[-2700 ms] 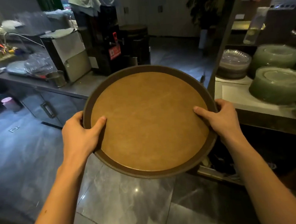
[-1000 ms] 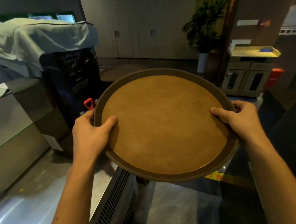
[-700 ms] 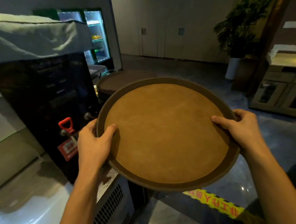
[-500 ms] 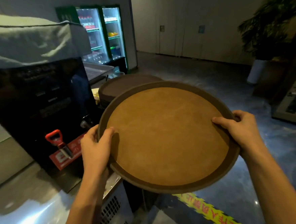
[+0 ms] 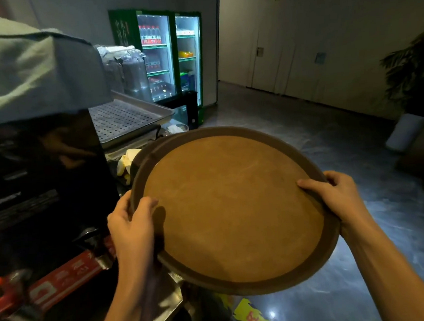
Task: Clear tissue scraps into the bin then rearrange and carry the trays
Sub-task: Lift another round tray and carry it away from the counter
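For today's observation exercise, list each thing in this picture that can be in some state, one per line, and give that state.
Round brown tray: held off the surface, tilted, nothing on it.
Left hand: closed on the tray's left rim, thumb on top.
Right hand: closed on the tray's right rim, thumb on top.
Second tray: lying underneath, only its edge showing.
Drinks fridge: lit, doors shut, stocked.
Perforated metal tray: lying flat, bare.
Black machine: cloth draped over top.

Your round tray (image 5: 232, 209) looks like matt brown plastic with a duller, slightly rough tan liner. To your left, the perforated pan (image 5: 125, 117) is brushed metal, the draped cover (image 5: 31, 70) is soft pale cloth, and the machine (image 5: 39, 177) front is glossy black. The floor (image 5: 343, 151) is polished, reflective tile.
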Motion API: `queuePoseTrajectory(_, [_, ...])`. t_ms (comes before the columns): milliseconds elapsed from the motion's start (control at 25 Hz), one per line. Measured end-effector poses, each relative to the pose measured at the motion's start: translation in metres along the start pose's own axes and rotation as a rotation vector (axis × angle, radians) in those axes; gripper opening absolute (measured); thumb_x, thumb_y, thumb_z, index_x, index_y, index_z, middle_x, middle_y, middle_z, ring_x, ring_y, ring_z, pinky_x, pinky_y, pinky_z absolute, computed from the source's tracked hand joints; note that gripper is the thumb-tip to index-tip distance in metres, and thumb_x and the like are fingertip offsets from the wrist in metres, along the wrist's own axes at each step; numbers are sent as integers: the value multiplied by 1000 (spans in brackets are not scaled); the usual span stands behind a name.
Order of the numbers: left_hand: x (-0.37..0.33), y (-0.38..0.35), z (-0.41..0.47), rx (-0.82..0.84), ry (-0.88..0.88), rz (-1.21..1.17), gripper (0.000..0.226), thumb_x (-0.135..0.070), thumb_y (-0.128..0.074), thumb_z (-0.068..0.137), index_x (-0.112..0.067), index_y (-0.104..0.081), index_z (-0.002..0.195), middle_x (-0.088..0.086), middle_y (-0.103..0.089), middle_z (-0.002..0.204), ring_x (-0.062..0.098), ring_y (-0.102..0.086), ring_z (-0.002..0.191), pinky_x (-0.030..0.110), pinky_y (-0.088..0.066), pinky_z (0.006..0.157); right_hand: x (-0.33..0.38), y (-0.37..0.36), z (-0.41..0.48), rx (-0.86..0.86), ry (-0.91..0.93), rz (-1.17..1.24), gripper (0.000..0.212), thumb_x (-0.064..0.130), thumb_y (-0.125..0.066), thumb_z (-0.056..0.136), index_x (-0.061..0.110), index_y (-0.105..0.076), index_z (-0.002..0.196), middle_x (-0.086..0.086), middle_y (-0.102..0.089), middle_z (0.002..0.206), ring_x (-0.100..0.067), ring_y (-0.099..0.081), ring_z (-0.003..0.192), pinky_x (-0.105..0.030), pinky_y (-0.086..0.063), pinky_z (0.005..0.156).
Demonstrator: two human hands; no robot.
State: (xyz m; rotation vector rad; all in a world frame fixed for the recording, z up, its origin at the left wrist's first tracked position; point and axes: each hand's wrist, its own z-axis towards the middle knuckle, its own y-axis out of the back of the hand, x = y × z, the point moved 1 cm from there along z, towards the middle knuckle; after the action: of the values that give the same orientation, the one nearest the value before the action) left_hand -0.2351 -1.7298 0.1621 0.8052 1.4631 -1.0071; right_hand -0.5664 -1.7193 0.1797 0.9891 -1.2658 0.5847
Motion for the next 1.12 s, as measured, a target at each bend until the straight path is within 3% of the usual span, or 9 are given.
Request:
queuePoseTrajectory(280, [17,-35,51,-125,139,-59,35,-35,-69,75,-22,-62,107,14,-61,119,31,-66,100,54,-55,83,8,-47,102,135,-41,12,23,25,-77,75,15,-66,92,-6,-69,89,-23,-68,77,-30,-47,56])
queuePoseTrajectory(360, [22,-42,58,-210,165,-36,34,-37,-69,72,-22,-59,101,16,-62,115,32,-67,95,54,-56,81,10,-63,128,199,-41,0,18,23,-76,77,13,-66,89,-7,-69,84,-22,-68,73,-29,-47,53])
queuePoseTrajectory(520, [22,-54,67,-306,160,107,53,-54,-65,55,-20,-58,95,17,-60,112,35,-62,98,58,-54,80,8,-90,169,318,-13,-26,17,18,-76,78,9,-63,82,-13,-66,82,-27,-66,74,-35,-49,57])
queuePoseTrajectory(600, [23,-58,73,-360,158,153,50,-53,-65,54,-20,-55,90,16,-60,106,34,-63,93,58,-55,77,9,-100,186,365,39,-59,22,20,-75,79,2,-66,88,-16,-68,84,-30,-66,77,-39,-53,63])
queuePoseTrajectory(760, [32,-66,80,-459,160,199,37,-42,-68,65,-15,-56,87,12,-61,89,31,-64,83,46,-57,64,7,-113,215,449,140,-141,12,27,-73,80,15,-70,83,-9,-71,84,-28,-68,80,-49,-55,76])
queuePoseTrajectory(920, [34,-68,82,-482,140,255,40,-45,-64,67,-11,-61,88,11,-65,82,28,-66,72,33,-50,48,2,-126,224,432,236,-185,16,29,-71,81,14,-70,77,-11,-71,77,-30,-67,76,-53,-55,76])
queuePoseTrajectory(1040, [34,-67,80,-475,109,317,45,-48,-61,66,-6,-61,83,12,-59,74,30,-62,69,36,-47,49,-2,-130,228,381,307,-216,26,30,-70,81,6,-69,72,-17,-68,71,-34,-64,70,-51,-55,70])
queuePoseTrajectory(1120, [34,-69,80,-434,105,347,47,-47,-61,68,-4,-61,87,21,-61,83,38,-62,76,45,-50,56,-3,-131,229,376,325,-218,25,29,-68,82,7,-68,72,-15,-67,69,-33,-63,69,-48,-53,68])
